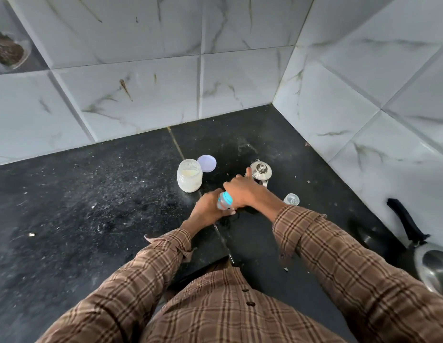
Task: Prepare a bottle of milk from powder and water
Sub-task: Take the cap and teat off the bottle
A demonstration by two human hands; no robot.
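The baby bottle (225, 200), low over the dark counter (91, 194), is gripped at its body by the left hand (207, 206) and at its blue collar by the right hand (242, 191), seemingly being closed or opened beside the open powder jar (189, 175), lid (206, 163), steel kettle (260, 171) and clear cap (291, 199); no writing is legible.

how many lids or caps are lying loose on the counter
2. A lilac jar lid lies behind the open powder jar; a clear bottle cap sits right of the right hand. The hands may hide others.
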